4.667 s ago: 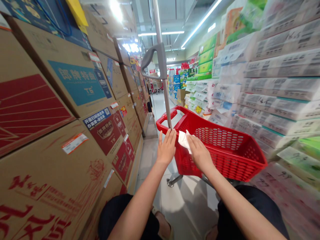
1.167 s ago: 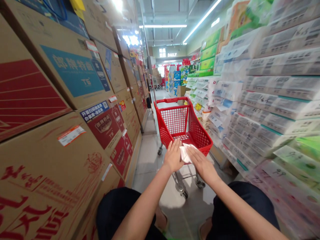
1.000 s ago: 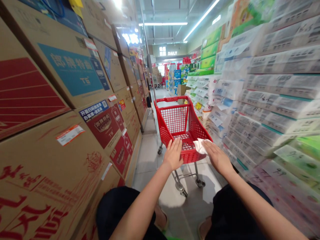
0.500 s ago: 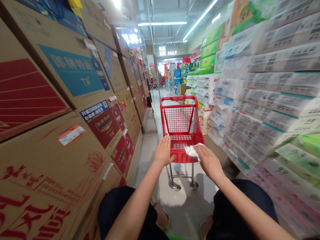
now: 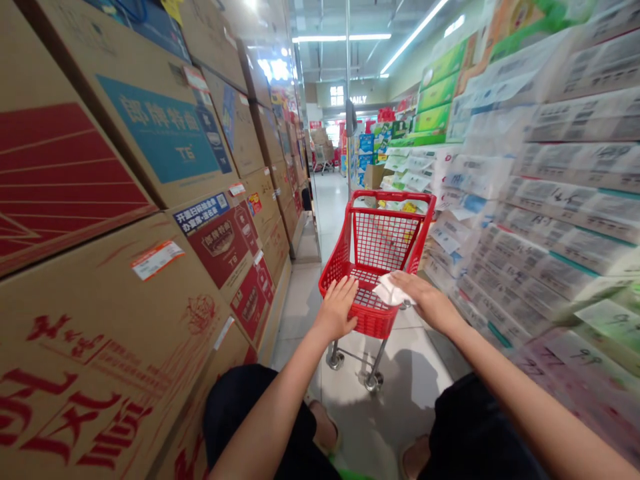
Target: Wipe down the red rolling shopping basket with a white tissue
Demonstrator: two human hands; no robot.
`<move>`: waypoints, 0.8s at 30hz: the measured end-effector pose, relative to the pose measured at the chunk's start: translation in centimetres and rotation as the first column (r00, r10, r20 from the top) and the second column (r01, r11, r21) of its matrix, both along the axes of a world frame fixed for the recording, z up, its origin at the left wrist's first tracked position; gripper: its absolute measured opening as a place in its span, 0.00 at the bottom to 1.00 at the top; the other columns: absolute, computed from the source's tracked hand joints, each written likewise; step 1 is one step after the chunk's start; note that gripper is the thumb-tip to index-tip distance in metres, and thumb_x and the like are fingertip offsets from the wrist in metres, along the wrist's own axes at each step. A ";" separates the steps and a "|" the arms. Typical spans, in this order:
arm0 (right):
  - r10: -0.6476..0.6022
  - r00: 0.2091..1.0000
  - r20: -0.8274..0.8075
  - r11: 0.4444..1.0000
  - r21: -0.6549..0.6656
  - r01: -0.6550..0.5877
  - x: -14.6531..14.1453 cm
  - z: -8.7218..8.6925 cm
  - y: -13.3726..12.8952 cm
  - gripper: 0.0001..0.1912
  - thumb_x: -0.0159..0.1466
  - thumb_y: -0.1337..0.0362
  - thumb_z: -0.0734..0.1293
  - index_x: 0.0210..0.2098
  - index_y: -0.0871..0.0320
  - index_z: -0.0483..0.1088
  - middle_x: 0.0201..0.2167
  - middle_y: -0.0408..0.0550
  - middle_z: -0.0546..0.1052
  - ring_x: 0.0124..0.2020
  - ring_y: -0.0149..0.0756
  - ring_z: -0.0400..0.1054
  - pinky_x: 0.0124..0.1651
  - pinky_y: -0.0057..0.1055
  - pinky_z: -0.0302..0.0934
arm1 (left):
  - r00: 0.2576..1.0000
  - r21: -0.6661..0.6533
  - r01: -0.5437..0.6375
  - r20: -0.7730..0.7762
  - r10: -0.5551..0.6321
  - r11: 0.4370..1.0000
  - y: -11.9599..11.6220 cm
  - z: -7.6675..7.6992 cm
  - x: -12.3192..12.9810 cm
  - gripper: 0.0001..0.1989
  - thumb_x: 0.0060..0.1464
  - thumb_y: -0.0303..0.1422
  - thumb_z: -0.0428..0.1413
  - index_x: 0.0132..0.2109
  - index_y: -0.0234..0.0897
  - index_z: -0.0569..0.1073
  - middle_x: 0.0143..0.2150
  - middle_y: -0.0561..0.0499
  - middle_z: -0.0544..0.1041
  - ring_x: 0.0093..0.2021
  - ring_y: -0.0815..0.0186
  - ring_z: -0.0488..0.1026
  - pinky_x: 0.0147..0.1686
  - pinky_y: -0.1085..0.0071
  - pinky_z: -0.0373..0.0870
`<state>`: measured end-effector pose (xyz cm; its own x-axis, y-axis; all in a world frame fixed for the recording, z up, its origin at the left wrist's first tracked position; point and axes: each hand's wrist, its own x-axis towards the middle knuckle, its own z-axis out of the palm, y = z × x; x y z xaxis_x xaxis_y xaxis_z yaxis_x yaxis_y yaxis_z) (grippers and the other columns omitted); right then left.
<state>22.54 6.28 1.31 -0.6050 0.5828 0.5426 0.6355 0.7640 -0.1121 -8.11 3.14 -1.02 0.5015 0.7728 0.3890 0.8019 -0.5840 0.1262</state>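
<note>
A small red plastic shopping cart point(image 5: 373, 325) stands in front of me on metal legs with casters, turned at an angle. On the left part of its near rim lies my left hand point(image 5: 337, 310), fingers stretched out and apart, holding nothing. A crumpled white tissue point(image 5: 391, 291) is under the fingers of my right hand point(image 5: 425, 303), at the right part of the same rim. The fingertips press the tissue near the basket's edge; the thumb is hidden. Through the grid of the basket point(image 5: 385, 239), the floor and goods behind it show.
Stacked cardboard boxes point(image 5: 165, 280) line my left side. Wrapped packs of paper goods point(image 5: 560, 200) rise on the right, narrowing the aisle. A thin metal pole point(image 5: 349, 67) stands beyond the cart. Farther off is a loaded cart point(image 5: 323, 150) on the tiled floor point(image 5: 333, 193).
The cart has turned, its handle end swinging right and its near casters shifting left. Both hands have stayed at its near rim, the tissue still in my right hand. The view has shifted slightly left.
</note>
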 end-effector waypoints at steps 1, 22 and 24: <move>-0.024 1.000 -0.011 1.000 0.005 0.024 0.4 0.0 1.1 0.33 0.68 0.73 0.59 0.71 0.54 0.60 0.68 0.53 0.67 0.71 0.42 0.59 0.71 0.50 0.57 | 1.000 -0.005 0.004 0.000 -0.004 1.000 0.2 0.1 -0.1 0.48 0.53 0.34 0.59 0.76 0.34 0.48 0.78 0.42 0.48 0.78 0.55 0.40 0.75 0.51 0.37; 0.017 0.998 0.065 0.997 0.079 -0.022 -5.4 -0.6 0.0 0.36 0.65 0.76 0.58 0.72 0.57 0.57 0.70 0.53 0.65 0.72 0.38 0.56 0.73 0.46 0.54 | 0.996 -0.145 -0.094 -0.013 0.093 0.985 0.6 0.2 0.1 0.61 0.48 0.42 0.63 0.76 0.28 0.34 0.78 0.36 0.44 0.77 0.51 0.44 0.75 0.53 0.41; -0.086 0.992 0.097 0.994 0.080 0.079 -3.8 0.1 2.6 0.33 0.64 0.76 0.58 0.68 0.60 0.63 0.67 0.56 0.69 0.70 0.39 0.60 0.72 0.45 0.56 | 0.997 -0.134 -0.081 -0.005 0.081 0.988 0.7 0.2 -0.1 0.61 0.48 0.41 0.63 0.76 0.29 0.34 0.78 0.37 0.43 0.77 0.51 0.44 0.75 0.53 0.41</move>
